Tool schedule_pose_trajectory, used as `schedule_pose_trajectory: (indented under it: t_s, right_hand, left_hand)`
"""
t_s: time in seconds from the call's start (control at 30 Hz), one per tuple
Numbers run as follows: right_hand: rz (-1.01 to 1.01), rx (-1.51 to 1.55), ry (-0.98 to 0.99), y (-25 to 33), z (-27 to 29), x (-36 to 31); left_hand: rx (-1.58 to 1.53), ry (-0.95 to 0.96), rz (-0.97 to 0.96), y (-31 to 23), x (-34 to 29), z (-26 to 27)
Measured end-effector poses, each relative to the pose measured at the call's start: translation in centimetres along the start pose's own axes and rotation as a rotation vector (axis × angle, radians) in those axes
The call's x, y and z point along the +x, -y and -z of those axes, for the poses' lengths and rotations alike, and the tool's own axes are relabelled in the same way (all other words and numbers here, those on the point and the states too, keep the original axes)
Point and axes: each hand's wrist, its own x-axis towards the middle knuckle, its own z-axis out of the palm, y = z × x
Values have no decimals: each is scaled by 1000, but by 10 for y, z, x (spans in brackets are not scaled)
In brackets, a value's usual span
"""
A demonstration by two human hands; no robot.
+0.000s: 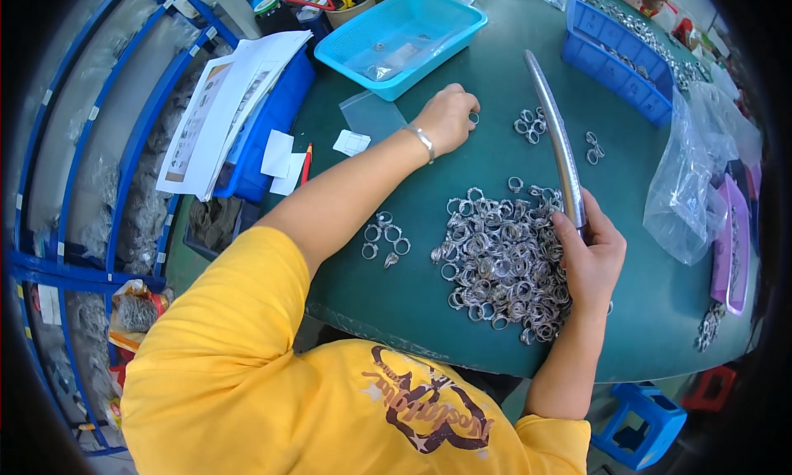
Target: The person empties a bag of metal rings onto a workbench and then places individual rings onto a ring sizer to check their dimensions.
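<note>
Beside the ring pile (503, 261), right hand (597, 256) around a metal rod (558, 141).

Ring pile (507, 261) on table (396, 303), loose rings (391, 261) to its left, basket (412, 81) behind, bin (613, 86) right of basket

The place looked like a jewellery workshop or sorting room: silver-coloured rings (507, 265) lay heaped on a green worktable (643, 310), beside a tapered metal ring mandrel (554, 129). A turquoise plastic basket (396, 87), a long blue bin (610, 83) and a blue-framed storage rack (74, 277) holding clear-bagged stock pointed to small-goods work.
</note>
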Motion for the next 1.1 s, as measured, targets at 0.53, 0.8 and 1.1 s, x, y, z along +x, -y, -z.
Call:
schedule_pose_trajectory:
  t_s: [0.53,0.8,1.1]
  right_hand:
    - [95,36,118,3,-11,-15]
    - [282,-199,267,12,-16,-22]
    - [478,-228,329,11,-20,-21]
  left_hand:
    - [-353,-138,344,12,-84,40]
    - [-1790,-221,326,25,-86,59]
    - [-1883,-100,167,20,-90,58]
